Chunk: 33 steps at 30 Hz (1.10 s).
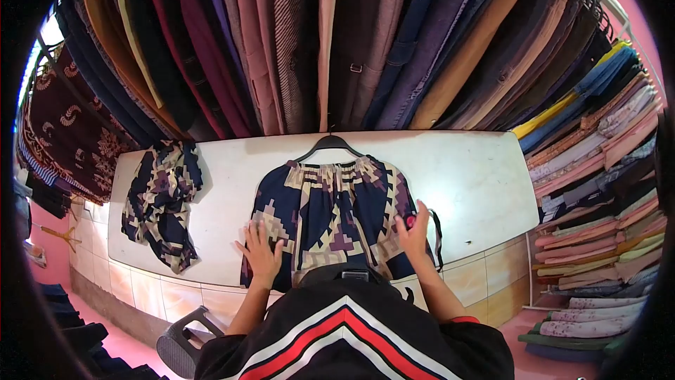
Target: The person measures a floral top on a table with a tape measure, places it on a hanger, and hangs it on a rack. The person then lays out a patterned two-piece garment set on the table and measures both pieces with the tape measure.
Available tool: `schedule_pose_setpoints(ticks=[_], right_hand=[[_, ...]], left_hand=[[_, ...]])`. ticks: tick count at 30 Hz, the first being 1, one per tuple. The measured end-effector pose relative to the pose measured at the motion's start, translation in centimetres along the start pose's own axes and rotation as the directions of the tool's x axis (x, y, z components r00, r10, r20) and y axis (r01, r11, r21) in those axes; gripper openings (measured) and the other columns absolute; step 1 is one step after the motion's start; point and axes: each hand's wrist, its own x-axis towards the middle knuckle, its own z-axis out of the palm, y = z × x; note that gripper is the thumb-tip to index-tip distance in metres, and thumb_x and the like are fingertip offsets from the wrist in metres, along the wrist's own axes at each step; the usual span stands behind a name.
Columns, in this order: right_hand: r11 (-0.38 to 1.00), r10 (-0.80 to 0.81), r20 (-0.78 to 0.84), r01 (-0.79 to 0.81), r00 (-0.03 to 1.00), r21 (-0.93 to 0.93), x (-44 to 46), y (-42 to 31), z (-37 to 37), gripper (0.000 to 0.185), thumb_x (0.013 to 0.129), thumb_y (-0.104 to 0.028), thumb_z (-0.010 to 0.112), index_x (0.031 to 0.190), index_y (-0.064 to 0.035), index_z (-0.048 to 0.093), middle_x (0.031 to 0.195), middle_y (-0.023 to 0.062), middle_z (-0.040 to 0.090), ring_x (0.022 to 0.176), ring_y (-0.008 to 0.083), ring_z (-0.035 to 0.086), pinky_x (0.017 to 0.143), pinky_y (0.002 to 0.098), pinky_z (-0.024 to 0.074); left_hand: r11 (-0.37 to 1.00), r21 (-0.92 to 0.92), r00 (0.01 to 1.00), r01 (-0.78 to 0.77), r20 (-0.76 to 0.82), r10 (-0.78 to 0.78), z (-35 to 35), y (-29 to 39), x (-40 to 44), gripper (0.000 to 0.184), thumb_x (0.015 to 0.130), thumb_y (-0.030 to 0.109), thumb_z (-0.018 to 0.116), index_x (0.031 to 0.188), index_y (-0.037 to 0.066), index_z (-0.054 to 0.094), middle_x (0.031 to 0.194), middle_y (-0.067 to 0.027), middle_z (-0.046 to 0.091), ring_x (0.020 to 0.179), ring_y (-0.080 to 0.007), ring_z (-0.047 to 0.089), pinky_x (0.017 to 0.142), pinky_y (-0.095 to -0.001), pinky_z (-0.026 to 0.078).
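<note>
A patterned garment (341, 218) in navy, beige and mauve, with a gathered top edge, lies spread on the white table. A black hanger (330, 143) sticks out of its upper edge. My left hand (260, 252) rests on the garment's lower left part, fingers spread. At its right side is my right hand (415, 232), thumb and index finger around a small pink and dark object (410, 221) too small to name. Just right of that hand, a thin black strap (439, 239) hangs in a loop. Another bunched cloth (165, 204) of the same pattern lies at the table's left.
The white table (464, 162) has its near edge in front of me. Hanging trousers (365, 42) crowd its far side. Stacked folded clothes (590, 232) line the right, and a dark patterned cloth (67, 120) hangs left. A grey stool (184, 345) stands below, at left.
</note>
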Motion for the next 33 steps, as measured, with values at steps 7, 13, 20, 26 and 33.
schedule_pose_setpoints(ticks=[7,13,20,26,33], right_hand=[[0.855,0.001,0.412,0.213,0.911,-0.473,1.4,0.6,3.6,0.063,0.073,-0.022,0.061,0.133,-0.0246,0.044,0.14,0.0196,0.035,0.091,0.0354,0.052,0.071,0.0401,0.0523],[0.8,0.065,0.39,0.185,0.919,-0.57,7.7,1.5,7.8,0.056,0.075,-0.027,0.057,0.13,-0.0237,0.048,0.141,0.0164,0.036,0.094,0.0367,0.053,0.075,0.0398,0.0524],[0.778,-0.015,0.355,0.234,0.935,-0.583,14.2,3.7,11.6,0.054,0.076,-0.028,0.055,0.13,-0.0232,0.049,0.137,0.0141,0.04,0.097,0.0367,0.053,0.079,0.0403,0.0508],[0.79,0.056,0.39,0.198,0.919,-0.58,17.2,3.2,12.6,0.053,0.078,-0.026,0.053,0.13,-0.0161,0.048,0.136,0.0148,0.041,0.097,0.0364,0.052,0.085,0.0408,0.0451],[0.79,-0.034,0.38,0.258,0.924,-0.556,16.6,3.9,12.4,0.053,0.08,-0.03,0.054,0.132,-0.022,0.046,0.137,0.0173,0.039,0.096,0.0361,0.052,0.078,0.0389,0.0509]], left_hand=[[0.997,0.076,0.999,0.029,0.037,-0.032,0.9,0.4,2.7,0.078,0.078,0.059,0.051,0.142,0.02,0.029,0.15,-0.014,0.016,0.136,-0.0394,0.014,0.097,-0.073,0.006],[0.99,0.111,0.994,0.089,0.045,-0.095,1.0,-0.1,8.8,0.08,0.076,0.059,0.054,0.142,0.021,0.028,0.15,-0.0106,0.016,0.137,-0.0373,0.014,0.098,-0.0723,0.007],[0.989,0.115,0.991,0.096,0.084,-0.106,1.9,-1.4,16.6,0.075,0.077,0.063,0.05,0.131,0.013,0.043,0.144,-0.0137,0.027,0.138,-0.0341,0.012,0.1,-0.0712,0.005],[0.979,0.196,0.992,0.056,0.103,-0.078,3.1,-1.7,19.9,0.08,0.078,0.068,0.044,0.134,0.011,0.04,0.144,-0.0139,0.028,0.139,-0.0329,0.011,0.101,-0.0699,0.002],[0.936,0.333,0.989,0.115,-0.131,-0.075,3.0,2.4,13.6,0.062,0.088,0.045,0.044,0.14,0.012,0.033,0.147,-0.0161,0.022,0.137,-0.0342,0.018,0.103,-0.066,0.007]])
